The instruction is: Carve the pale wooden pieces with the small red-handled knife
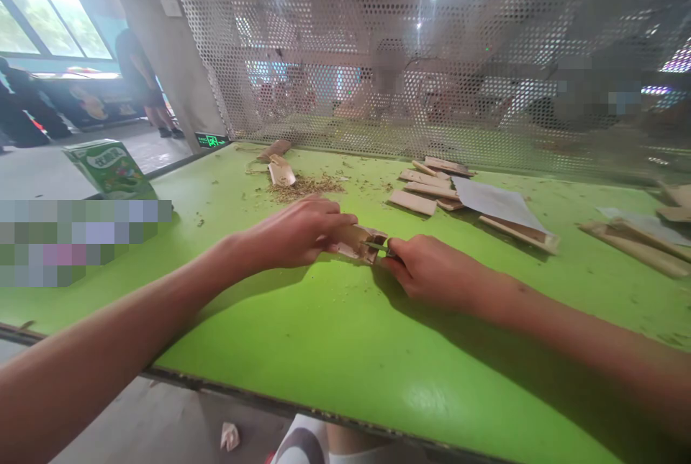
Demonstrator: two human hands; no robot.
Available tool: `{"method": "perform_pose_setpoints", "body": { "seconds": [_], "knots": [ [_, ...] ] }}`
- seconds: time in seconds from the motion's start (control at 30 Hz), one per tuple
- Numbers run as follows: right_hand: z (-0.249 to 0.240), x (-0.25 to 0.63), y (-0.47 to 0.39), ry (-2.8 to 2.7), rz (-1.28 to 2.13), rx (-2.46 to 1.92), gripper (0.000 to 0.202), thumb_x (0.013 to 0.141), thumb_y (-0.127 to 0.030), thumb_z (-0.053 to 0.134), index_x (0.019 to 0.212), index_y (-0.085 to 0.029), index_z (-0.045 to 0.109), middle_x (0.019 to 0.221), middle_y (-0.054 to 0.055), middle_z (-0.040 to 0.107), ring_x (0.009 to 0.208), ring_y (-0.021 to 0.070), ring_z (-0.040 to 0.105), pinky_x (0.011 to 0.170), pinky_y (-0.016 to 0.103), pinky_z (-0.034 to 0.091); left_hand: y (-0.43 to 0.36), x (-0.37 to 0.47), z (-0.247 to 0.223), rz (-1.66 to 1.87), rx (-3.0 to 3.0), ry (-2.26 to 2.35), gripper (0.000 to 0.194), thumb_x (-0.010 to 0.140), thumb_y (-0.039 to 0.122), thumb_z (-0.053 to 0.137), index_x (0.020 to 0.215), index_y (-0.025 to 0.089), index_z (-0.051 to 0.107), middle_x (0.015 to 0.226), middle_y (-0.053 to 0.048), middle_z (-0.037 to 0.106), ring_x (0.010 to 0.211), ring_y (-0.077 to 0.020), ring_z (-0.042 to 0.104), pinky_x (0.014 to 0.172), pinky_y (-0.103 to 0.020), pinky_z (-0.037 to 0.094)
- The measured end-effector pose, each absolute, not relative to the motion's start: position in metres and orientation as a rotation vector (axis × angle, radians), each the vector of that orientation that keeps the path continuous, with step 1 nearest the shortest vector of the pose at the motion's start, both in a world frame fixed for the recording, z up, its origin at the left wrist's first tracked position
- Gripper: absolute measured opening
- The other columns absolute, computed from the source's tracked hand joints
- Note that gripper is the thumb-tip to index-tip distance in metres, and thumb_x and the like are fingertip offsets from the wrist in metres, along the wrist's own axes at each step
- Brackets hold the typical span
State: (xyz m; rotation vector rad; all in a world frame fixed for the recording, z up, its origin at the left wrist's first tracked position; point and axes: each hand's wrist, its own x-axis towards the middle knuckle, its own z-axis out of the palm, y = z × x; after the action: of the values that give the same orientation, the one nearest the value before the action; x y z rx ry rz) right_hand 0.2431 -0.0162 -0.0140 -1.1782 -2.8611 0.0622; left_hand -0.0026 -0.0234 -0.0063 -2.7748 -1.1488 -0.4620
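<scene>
While the left hand (294, 234) is gripping a wood piece (356, 242) with closed fingers, the right hand (426, 268) is pinching a thin tool (379, 247). Its blade end is hiding against the wood; people behind the mesh screen (432, 54) are blurring out.

Lime-green table (335, 363); pale tan wooden pieces (413, 201); green carton (111, 169).

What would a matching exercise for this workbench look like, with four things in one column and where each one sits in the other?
Things:
1. green carton
2. wooden piece
3. heap of shavings
4. grey sheet

Places:
A. lying over wooden slats at the right
B. far left edge of the table
C. between the two hands
D. beyond the left hand, near the mesh

Pairs: 1-B, 2-C, 3-D, 4-A
</scene>
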Motion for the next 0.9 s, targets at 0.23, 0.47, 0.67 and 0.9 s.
{"method": "perform_pose_setpoints", "body": {
  "seconds": [0.23,0.47,0.67,0.9],
  "knots": [
    [-0.013,0.243,-0.004,-2.871,0.350,-1.194,0.036,0.096,-0.041,0.039,0.082,-0.017,0.061,0.068,0.005,0.063,0.052,0.0114,0.047,0.051,0.026,0.028,-0.020,-0.005,-0.008,-0.519,-2.811,-1.226,0.038,0.082,0.015,0.055,0.120,0.020,0.062,0.091,-0.006,0.067,0.083,-0.0175,0.059,0.078,-0.032,0.045],
    [-0.012,0.258,0.000,-2.787,0.302,-1.123,0.029,0.096,-0.037,0.040,0.094,-0.015,0.059,0.079,0.006,0.065,0.060,0.0128,0.050,0.056,0.026,0.030,-0.018,-0.008,-0.006,-0.517,-3.022,-1.380,0.039,0.078,0.016,0.058,0.115,0.022,0.066,0.094,-0.003,0.070,0.077,-0.0153,0.061,0.070,-0.028,0.047],
    [-0.021,0.260,0.003,-2.806,0.049,-1.041,0.025,0.097,-0.029,0.039,0.095,-0.016,0.059,0.082,0.006,0.065,0.063,0.0132,0.050,0.057,0.026,0.027,-0.013,-0.012,-0.007,-0.565,-3.087,-1.418,0.042,0.075,0.022,0.064,0.117,0.023,0.066,0.104,-0.004,0.071,0.085,-0.0177,0.063,0.074,-0.030,0.049],
    [-0.023,0.255,0.000,-2.827,-0.113,-1.064,0.029,0.097,-0.032,0.036,0.089,-0.016,0.059,0.074,0.006,0.063,0.057,0.0129,0.044,0.055,0.028,0.023,-0.009,-0.013,-0.010,-0.583,-3.094,-1.410,0.041,0.076,0.025,0.067,0.117,0.021,0.066,0.100,-0.004,0.071,0.081,-0.0165,0.062,0.071,-0.027,0.047]
  ]
}}
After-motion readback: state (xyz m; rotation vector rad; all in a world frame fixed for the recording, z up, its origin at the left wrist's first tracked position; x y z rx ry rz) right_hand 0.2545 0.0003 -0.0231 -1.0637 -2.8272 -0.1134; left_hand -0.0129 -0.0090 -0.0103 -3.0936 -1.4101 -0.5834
